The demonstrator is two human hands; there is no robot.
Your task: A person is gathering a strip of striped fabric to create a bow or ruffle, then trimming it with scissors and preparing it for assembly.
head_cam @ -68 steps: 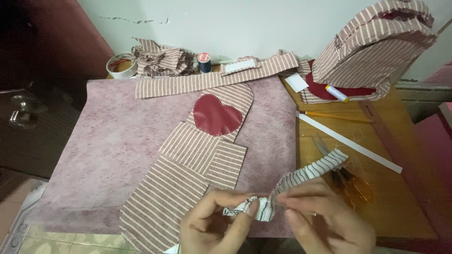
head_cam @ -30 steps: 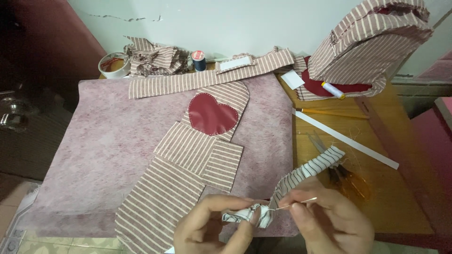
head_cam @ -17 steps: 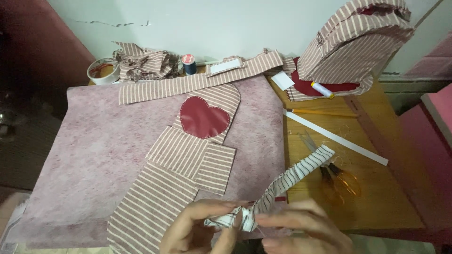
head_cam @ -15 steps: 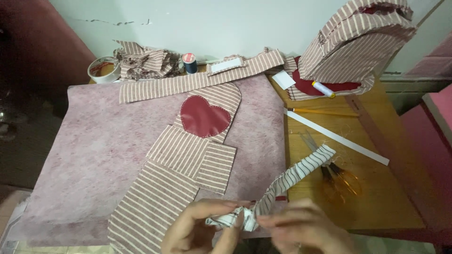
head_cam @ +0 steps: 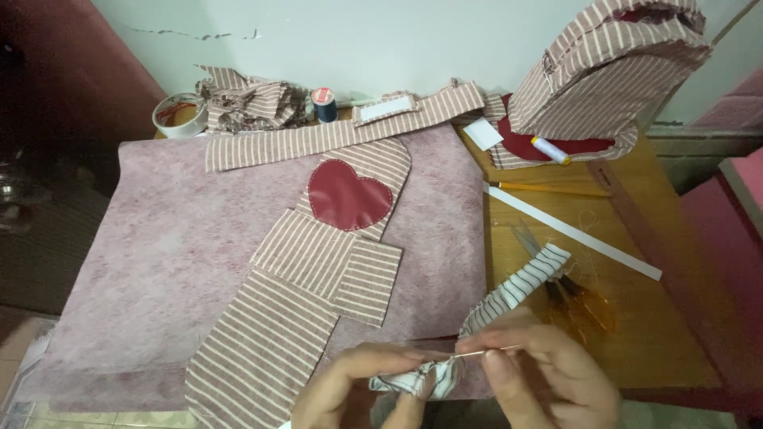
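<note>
The left hand (head_cam: 358, 389) pinches the bunched end of a striped fabric strip (head_cam: 509, 290) at the table's near edge, while the right hand (head_cam: 548, 373) pinches a needle (head_cam: 485, 350) pushed through it. The tip points at the left fingers, so a slip could prick them

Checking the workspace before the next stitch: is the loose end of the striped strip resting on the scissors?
Touching. The head view shows the striped strip end lying across the scissors blades, no gap visible.
</note>
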